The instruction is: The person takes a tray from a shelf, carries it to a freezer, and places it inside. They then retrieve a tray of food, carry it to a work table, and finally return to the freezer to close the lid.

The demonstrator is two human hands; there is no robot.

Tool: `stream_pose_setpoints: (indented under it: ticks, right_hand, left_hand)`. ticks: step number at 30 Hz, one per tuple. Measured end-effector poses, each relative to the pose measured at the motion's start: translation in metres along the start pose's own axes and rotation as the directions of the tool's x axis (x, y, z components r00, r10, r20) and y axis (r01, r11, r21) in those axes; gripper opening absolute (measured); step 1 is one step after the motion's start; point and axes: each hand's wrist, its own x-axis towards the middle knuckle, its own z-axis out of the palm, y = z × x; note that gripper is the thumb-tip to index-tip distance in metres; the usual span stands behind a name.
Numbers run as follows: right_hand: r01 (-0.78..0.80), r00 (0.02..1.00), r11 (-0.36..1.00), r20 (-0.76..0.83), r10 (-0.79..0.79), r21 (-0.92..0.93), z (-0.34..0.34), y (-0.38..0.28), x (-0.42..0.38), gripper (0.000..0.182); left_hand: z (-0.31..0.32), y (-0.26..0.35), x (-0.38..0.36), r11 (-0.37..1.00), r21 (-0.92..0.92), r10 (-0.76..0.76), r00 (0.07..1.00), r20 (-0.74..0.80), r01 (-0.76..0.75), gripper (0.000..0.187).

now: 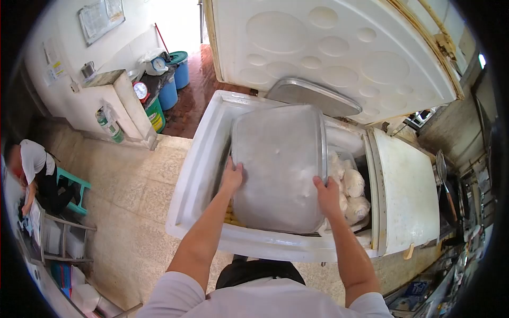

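A large grey metal tray [278, 164] lies across the opening of a white chest freezer [185, 204]. My left hand [231, 176] holds its left edge, and my right hand [327, 195] grips the right edge, thumb on top. The undersides of both hands' fingers are partly hidden. Right of the tray, inside the freezer, several pale round wrapped bundles [354, 184] are piled. Something yellow [231, 216] shows at the tray's lower left. A second metal tray or lid [313, 96] leans behind the freezer's back rim, below the raised white lid [339, 47].
A person [37, 164] sits on a green stool [78, 186] at the far left. Blue bins [168, 93] and a scale [140, 90] stand behind a low wall [124, 106]. A closed white lid [407, 191] covers the freezer's right side, near a ladle [442, 167].
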Motion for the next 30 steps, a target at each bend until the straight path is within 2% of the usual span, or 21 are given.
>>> stream_pose_setpoints:
  ticks: [2,5,8,10,11,17,20,23,26,29,30]
  right_hand:
    - [-0.104,0.994,0.987,0.04,0.1,0.124,0.026,0.045,0.001,0.044]
    - [-0.139,0.99,0.99,0.035,0.139,-0.017,0.045,0.023,-0.019,0.045]
    - [-0.2,0.977,0.979,0.086,0.197,0.026,0.081,0.089,-0.012,0.05]
    - [-0.15,0.987,0.987,0.041,0.153,-0.064,0.094,0.107,-0.018,0.053]
    - [-0.125,0.992,0.986,0.021,0.128,-0.113,0.101,0.114,-0.015,0.055]
    - [-0.337,0.907,0.91,0.177,0.383,-0.241,0.122,0.121,0.004,0.061]
    - [-0.378,0.87,0.895,0.239,0.43,-0.236,0.127,0.131,0.008,0.061]
    - [-0.519,0.817,0.854,0.271,0.509,-0.039,0.139,0.153,0.01,0.059]
    - [-0.538,0.805,0.842,0.319,0.5,0.037,0.137,0.156,0.01,0.06]
    - [-0.526,0.791,0.843,0.298,0.534,-0.114,0.154,0.182,0.019,0.061]
    - [-0.479,0.808,0.859,0.292,0.512,-0.179,0.153,0.181,0.02,0.063]
  left_hand:
    - [0.002,-0.027,0.022,0.986,0.156,-0.053,0.998,-0.028,0.057,0.076]
    - [-0.004,-0.053,0.036,0.941,0.324,-0.068,0.993,-0.092,0.095,0.086]
    - [-0.007,-0.051,0.044,0.896,0.414,-0.126,0.986,-0.106,0.159,0.092]
    - [-0.007,-0.06,0.055,0.858,0.47,-0.178,0.979,-0.104,0.206,0.094]
    - [-0.004,-0.07,0.064,0.839,0.496,-0.195,0.975,-0.111,0.224,0.094]
    - [0.004,-0.033,0.045,0.688,0.626,-0.283,0.93,-0.234,0.367,0.094]
    - [0.017,-0.04,0.049,0.642,0.666,-0.275,0.925,-0.262,0.38,0.094]
    - [0.023,-0.058,0.058,0.574,0.73,-0.236,0.929,-0.287,0.371,0.095]
    - [0.028,-0.056,0.057,0.535,0.765,-0.231,0.933,-0.277,0.359,0.097]
    - [0.035,-0.041,0.049,0.502,0.786,-0.213,0.932,-0.294,0.362,0.098]
    - [0.038,-0.038,0.046,0.485,0.794,-0.203,0.93,-0.306,0.366,0.099]
